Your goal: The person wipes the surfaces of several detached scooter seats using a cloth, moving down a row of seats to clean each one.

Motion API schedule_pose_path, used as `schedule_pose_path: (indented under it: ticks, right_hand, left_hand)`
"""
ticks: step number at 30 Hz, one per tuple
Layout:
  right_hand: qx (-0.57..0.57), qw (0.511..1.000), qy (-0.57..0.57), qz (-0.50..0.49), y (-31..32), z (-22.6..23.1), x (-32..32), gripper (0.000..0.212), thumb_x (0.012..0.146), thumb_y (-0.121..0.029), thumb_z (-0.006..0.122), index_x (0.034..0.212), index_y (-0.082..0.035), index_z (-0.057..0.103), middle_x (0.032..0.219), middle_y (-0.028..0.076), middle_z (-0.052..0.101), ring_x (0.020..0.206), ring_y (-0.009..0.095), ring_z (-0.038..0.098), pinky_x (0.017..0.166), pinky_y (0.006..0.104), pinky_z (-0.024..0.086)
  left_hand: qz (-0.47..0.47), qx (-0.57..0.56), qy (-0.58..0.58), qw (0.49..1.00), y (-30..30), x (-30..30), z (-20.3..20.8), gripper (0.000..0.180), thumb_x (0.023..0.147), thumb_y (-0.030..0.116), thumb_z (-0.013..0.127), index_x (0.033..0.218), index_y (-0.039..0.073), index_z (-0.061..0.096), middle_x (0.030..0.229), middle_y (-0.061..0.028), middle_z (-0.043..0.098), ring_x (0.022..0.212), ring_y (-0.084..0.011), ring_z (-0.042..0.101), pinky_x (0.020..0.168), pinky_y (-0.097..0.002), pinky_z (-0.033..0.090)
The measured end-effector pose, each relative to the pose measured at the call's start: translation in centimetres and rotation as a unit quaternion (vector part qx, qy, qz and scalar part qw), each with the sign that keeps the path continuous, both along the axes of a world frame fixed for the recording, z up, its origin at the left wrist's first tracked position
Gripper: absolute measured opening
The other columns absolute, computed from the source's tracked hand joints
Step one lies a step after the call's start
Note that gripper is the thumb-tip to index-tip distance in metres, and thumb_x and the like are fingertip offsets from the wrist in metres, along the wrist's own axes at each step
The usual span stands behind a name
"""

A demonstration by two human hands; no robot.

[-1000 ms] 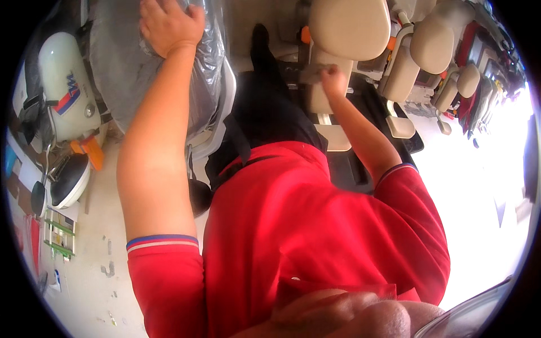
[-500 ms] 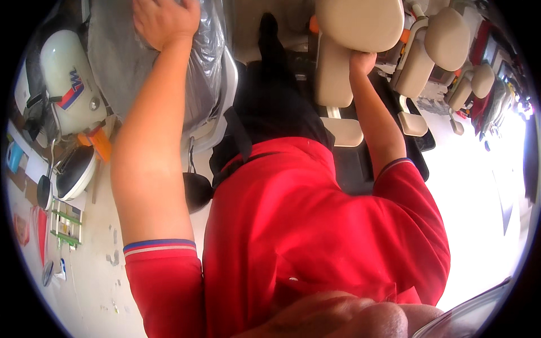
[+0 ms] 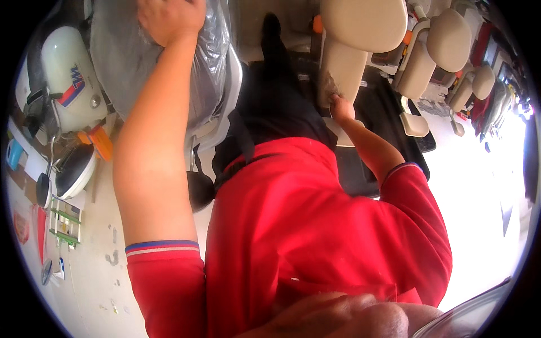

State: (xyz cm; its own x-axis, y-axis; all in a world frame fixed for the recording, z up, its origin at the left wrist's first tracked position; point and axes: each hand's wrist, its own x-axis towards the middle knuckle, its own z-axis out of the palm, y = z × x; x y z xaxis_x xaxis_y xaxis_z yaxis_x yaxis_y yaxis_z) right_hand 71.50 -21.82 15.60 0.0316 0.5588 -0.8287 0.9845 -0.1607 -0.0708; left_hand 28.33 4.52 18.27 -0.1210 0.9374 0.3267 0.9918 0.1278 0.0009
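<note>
At the upper left, my left hand (image 3: 172, 21) rests on a dark, padded-looking surface wrapped in clear plastic film (image 3: 211, 67). Its fingers look spread, though the frame cuts off the top of the hand. My right hand (image 3: 341, 109) is at the lower end of a beige padded seat part (image 3: 345, 65). The fingers are closed around a small, crumpled, see-through piece that looks like plastic film (image 3: 329, 87), which lies against the padding. A wider beige cushion (image 3: 366, 22) stands just above that part.
More beige padded seats (image 3: 449, 39) stand in a row to the right. A black footboard-like panel (image 3: 389, 121) lies below the seats. On the left are a white rounded vehicle body (image 3: 70, 79), a round mirror (image 3: 43, 190) and an orange piece (image 3: 100, 142).
My right hand has moved down and left, from beside the wide cushion to the seat part's lower end, where the crumpled film now shows. My left hand has shifted slightly right on the plastic.
</note>
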Motion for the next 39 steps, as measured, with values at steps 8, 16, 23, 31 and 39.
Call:
schedule_pose_path:
  ticks: [8,16,23,31,39]
  right_hand:
    - [0.279,0.955,-0.033,-0.096,10.3,-3.9,0.5,0.053,0.077,-0.030,0.067,0.120,-0.005,0.049,0.107,0.020,0.058,0.097,0.038,0.056,0.081,0.0448,0.047]
    - [0.232,0.967,-0.101,-0.016,9.4,-3.1,-2.1,0.050,0.076,-0.029,0.068,0.120,-0.010,0.052,0.126,0.013,0.049,0.115,0.032,0.049,0.092,0.0395,0.044]
    - [0.406,0.861,-0.123,-0.281,15.0,-7.6,2.5,0.035,0.079,-0.027,0.064,0.106,-0.005,0.062,0.103,0.022,0.062,0.097,0.035,0.059,0.077,0.0442,0.049]
    - [0.365,0.897,-0.186,-0.169,16.2,-7.0,-1.3,0.054,0.077,-0.039,0.065,0.121,-0.010,0.055,0.121,0.012,0.056,0.111,0.030,0.053,0.085,0.0401,0.048]
    - [0.369,0.909,-0.160,-0.109,16.0,-6.9,-1.3,0.053,0.077,-0.041,0.065,0.118,-0.008,0.057,0.120,0.012,0.057,0.110,0.032,0.053,0.090,0.0394,0.045]
  left_hand:
    - [0.051,-0.071,-0.024,0.996,-0.1,1.1,1.7,0.062,0.068,0.029,0.061,0.123,0.002,0.049,0.137,-0.0220,0.039,0.128,-0.0375,0.035,0.106,-0.0453,0.029]
    - [0.073,-0.082,-0.033,0.993,-0.4,0.5,2.0,0.062,0.069,0.029,0.060,0.124,0.003,0.048,0.137,-0.0218,0.039,0.128,-0.0368,0.035,0.105,-0.0456,0.029]
    - [0.083,-0.075,-0.070,0.991,-0.5,0.6,1.8,0.064,0.069,0.029,0.061,0.126,0.005,0.047,0.138,-0.0202,0.038,0.129,-0.0354,0.034,0.105,-0.0462,0.028]
    - [0.079,-0.063,-0.100,0.990,0.0,0.2,1.6,0.062,0.070,0.028,0.060,0.126,0.005,0.048,0.138,-0.0193,0.038,0.130,-0.0335,0.033,0.105,-0.0462,0.028]
    - [0.083,-0.056,-0.098,0.990,0.0,0.2,1.9,0.059,0.070,0.028,0.060,0.124,0.005,0.050,0.138,-0.0190,0.038,0.130,-0.0333,0.033,0.105,-0.0464,0.028]
